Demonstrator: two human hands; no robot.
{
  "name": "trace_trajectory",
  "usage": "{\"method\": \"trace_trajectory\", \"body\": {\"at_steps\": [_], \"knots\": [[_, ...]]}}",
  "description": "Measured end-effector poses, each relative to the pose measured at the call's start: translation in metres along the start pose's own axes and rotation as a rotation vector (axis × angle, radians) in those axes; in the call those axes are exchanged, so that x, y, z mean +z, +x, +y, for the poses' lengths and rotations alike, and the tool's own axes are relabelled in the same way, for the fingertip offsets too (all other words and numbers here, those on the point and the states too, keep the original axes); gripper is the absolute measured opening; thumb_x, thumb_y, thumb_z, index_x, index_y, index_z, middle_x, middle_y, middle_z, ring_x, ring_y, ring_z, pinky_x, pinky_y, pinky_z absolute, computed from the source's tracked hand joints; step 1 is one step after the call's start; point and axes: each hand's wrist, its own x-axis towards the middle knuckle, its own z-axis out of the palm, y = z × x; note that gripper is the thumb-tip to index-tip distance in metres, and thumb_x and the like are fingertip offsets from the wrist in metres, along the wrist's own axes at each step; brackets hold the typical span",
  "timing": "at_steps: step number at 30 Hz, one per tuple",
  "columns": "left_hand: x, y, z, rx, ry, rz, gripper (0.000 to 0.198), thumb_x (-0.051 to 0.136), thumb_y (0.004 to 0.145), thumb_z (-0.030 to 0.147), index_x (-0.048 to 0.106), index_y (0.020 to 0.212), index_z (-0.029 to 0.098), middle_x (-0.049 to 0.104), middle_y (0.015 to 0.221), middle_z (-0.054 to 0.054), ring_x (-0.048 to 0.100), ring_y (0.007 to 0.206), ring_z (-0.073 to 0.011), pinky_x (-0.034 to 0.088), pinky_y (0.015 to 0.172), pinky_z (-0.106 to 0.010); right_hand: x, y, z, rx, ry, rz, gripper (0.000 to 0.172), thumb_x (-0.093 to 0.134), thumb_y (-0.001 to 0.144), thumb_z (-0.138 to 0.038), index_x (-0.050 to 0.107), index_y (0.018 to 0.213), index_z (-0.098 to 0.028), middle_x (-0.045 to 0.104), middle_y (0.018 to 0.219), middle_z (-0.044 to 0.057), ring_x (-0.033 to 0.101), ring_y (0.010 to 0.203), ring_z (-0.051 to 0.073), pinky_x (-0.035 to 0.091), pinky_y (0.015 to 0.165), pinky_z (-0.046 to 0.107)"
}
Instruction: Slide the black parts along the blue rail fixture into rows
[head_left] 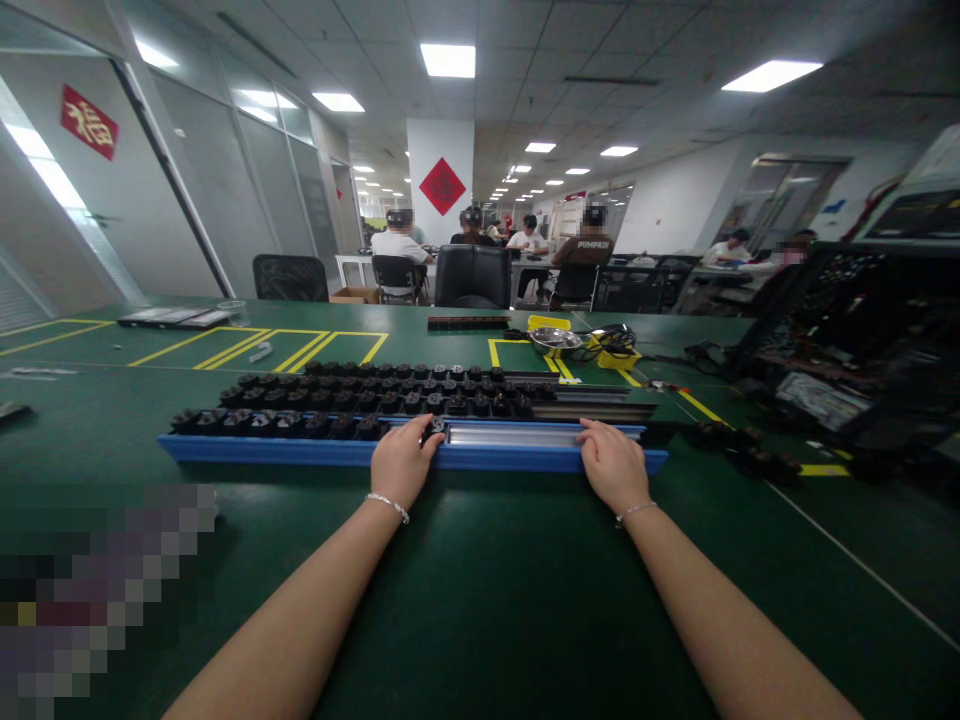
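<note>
A long blue tray (300,452) lies across the green table in front of me, holding a silver rail (510,434) and a row of small dark parts (277,422) on its left half. My left hand (401,462) rests on the tray's near edge, fingers curled around a small dark part (435,427) at the end of that row. Further right, my right hand (611,463) lies on the tray's near edge, fingers bent over the rail's right end. Behind the tray lie more rows of dark parts (375,385) on black rails.
A metal bowl (555,340) and yellow bins (619,357) sit further back. Black racks with equipment (855,330) stand at the right. Loose dark parts (750,455) lie right of the tray. Several people sit at tables in the background. A blurred patch covers the lower left.
</note>
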Motion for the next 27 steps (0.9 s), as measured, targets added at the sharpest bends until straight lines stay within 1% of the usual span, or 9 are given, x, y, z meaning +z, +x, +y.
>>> {"method": "trace_trajectory", "body": {"at_steps": [7, 11, 15, 21, 24, 27], "knots": [[0.0026, -0.0005, -0.0009, -0.009, -0.081, -0.002, 0.033, 0.057, 0.083, 0.033, 0.061, 0.112, 0.019, 0.069, 0.106, -0.007, 0.064, 0.096, -0.0209, 0.049, 0.088, -0.034, 0.0011, 0.0006, 0.0018, -0.008, 0.005, -0.007, 0.028, 0.035, 0.082, -0.021, 0.063, 0.082, -0.021, 0.062, 0.117, 0.002, 0.052, 0.112, 0.02, 0.038, 0.09, 0.04], [0.0031, -0.0006, 0.0002, -0.028, -0.137, -0.025, 0.032, 0.058, 0.082, 0.032, 0.06, 0.112, 0.019, 0.068, 0.106, -0.007, 0.064, 0.095, -0.0196, 0.049, 0.089, -0.033, 0.0, 0.0008, 0.0009, 0.003, 0.014, -0.012, 0.029, 0.035, 0.082, -0.021, 0.064, 0.082, -0.021, 0.062, 0.117, 0.003, 0.052, 0.112, 0.021, 0.038, 0.09, 0.04], [0.0033, -0.0013, 0.0008, -0.041, -0.197, -0.032, 0.036, 0.057, 0.083, 0.031, 0.054, 0.117, 0.02, 0.067, 0.103, -0.006, 0.064, 0.091, -0.0178, 0.05, 0.084, -0.031, -0.0023, 0.0006, -0.0014, 0.015, 0.019, -0.02, 0.03, 0.034, 0.083, -0.021, 0.064, 0.082, -0.021, 0.062, 0.118, 0.003, 0.051, 0.112, 0.021, 0.038, 0.091, 0.04], [0.0014, -0.0024, 0.0007, -0.001, -0.193, -0.019, 0.033, 0.057, 0.082, 0.03, 0.054, 0.113, 0.019, 0.066, 0.095, -0.005, 0.064, 0.086, -0.0181, 0.052, 0.079, -0.031, -0.0029, 0.0005, -0.0021, 0.018, 0.03, -0.029, 0.03, 0.033, 0.083, -0.021, 0.064, 0.082, -0.021, 0.062, 0.117, 0.003, 0.051, 0.113, 0.02, 0.037, 0.09, 0.04], [0.0004, -0.0034, 0.0025, 0.05, -0.199, -0.034, 0.027, 0.055, 0.083, 0.029, 0.055, 0.109, 0.02, 0.066, 0.091, -0.004, 0.063, 0.085, -0.0179, 0.052, 0.078, -0.032, -0.0016, 0.0004, -0.0011, 0.006, 0.03, -0.015, 0.03, 0.034, 0.082, -0.021, 0.064, 0.082, -0.021, 0.063, 0.116, 0.004, 0.051, 0.112, 0.02, 0.037, 0.09, 0.039], [0.0001, -0.0041, 0.0043, 0.068, -0.205, -0.048, 0.024, 0.053, 0.084, 0.028, 0.055, 0.106, 0.019, 0.066, 0.092, -0.004, 0.063, 0.086, -0.018, 0.051, 0.078, -0.032, -0.0009, -0.0002, 0.0001, -0.002, 0.016, 0.002, 0.03, 0.033, 0.083, -0.021, 0.063, 0.082, -0.021, 0.062, 0.116, 0.005, 0.052, 0.11, 0.02, 0.038, 0.089, 0.039]]}}
